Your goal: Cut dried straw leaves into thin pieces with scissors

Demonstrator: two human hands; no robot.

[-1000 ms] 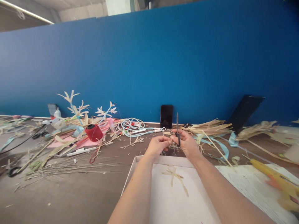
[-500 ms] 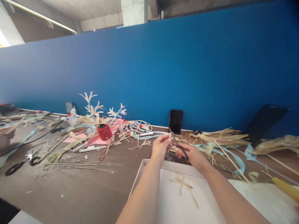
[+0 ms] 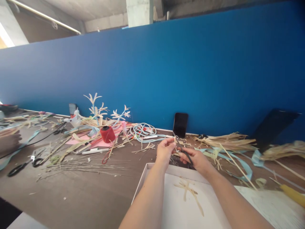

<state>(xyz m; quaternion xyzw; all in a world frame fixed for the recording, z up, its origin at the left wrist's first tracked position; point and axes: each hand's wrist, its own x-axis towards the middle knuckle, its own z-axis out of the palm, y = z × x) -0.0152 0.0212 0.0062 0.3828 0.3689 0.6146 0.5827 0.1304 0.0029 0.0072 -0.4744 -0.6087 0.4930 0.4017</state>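
Note:
My right hand [image 3: 196, 159] is closed round a pair of small dark scissors [image 3: 182, 149], whose blades point up and left toward my left hand. My left hand [image 3: 165, 150] pinches a thin pale strip of dried leaf [image 3: 175, 142] right at the blade tips. Both hands hover over the far edge of a shallow white box lid [image 3: 143, 181]. A few cut pale strips [image 3: 189, 190] lie inside it.
A black phone [image 3: 180, 124] leans on the blue wall behind my hands. A red thread spool [image 3: 107, 134], leaf flowers [image 3: 96, 108], coiled cords [image 3: 143, 130] and black scissors [image 3: 22, 165] lie left. Dried leaves [image 3: 226, 140], blue ribbon [image 3: 238, 162] and a yellow glue gun [image 3: 292, 194] lie right. Another person's hand [image 3: 8, 141] shows far left.
The scissors went from pointing straight up to slanting left against the strip in my left hand. My view shifted left, bringing the far-left hand into sight.

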